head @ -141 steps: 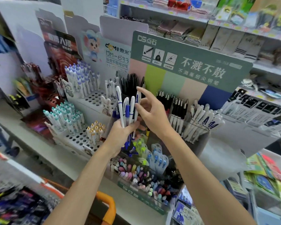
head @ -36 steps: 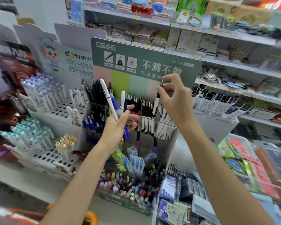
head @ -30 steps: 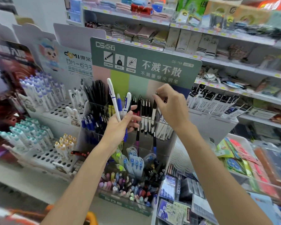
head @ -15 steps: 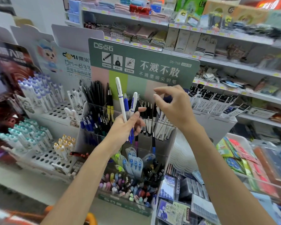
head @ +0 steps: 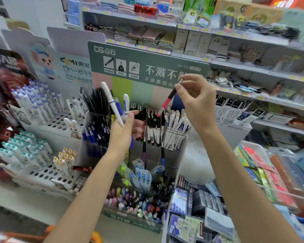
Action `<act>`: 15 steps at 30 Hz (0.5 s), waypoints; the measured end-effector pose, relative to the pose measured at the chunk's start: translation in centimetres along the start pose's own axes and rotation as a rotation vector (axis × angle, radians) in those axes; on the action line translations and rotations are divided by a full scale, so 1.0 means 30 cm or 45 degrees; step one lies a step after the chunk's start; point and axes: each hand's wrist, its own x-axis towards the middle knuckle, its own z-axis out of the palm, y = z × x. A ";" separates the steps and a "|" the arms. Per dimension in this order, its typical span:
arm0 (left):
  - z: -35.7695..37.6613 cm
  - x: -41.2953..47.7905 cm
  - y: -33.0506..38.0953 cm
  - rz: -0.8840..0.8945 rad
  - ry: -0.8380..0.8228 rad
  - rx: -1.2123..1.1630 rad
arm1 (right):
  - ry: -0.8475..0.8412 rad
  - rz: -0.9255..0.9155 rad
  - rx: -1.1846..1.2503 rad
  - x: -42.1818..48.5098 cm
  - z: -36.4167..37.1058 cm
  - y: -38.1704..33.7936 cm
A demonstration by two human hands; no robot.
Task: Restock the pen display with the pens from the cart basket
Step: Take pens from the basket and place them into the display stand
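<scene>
Stocked shop shelves (head: 235,37) are standing behind the clear tiered pen display (head: 132,220). The left hand (head: 121,135) is gripping a bunch of white-and-blue plastic pens (head: 115,106) in curled fingers, while the right hand (head: 198,106) is pinching a slim black-and-pink pen (head: 167,100), tilted above the display's back row.

Back shelves (head: 139,18) w/ yellow price tags along the edges: folded cloths (head: 147,35) in pinks & greys, boxed socks (head: 216,48) to their right. At left of view, white cardboard stand (head: 74,37) w/ cartoon mouse (head: 42,58). Its holed trays (head: 56,123) hold purple-capped sticks (head: 37,104), teal-capped ones (head: 19,151) lower down, a few yellow-capped (head: 65,158) beside those. Right side: stack of white scalloped plastic (head: 197,165), bright flat packs (head: 263,169). Bottom: blister cards (head: 181,227).
</scene>
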 end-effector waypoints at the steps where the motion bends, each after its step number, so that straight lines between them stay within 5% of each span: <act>1: -0.021 0.007 -0.007 -0.006 0.074 -0.024 | 0.014 -0.012 -0.020 0.006 0.013 0.002; 7: -0.097 0.005 -0.016 -0.030 0.059 -0.048 | -0.069 -0.099 -0.147 0.012 0.152 0.028; 15: -0.117 -0.021 -0.001 -0.055 -0.065 -0.056 | -0.450 -0.150 -0.555 -0.026 0.262 0.091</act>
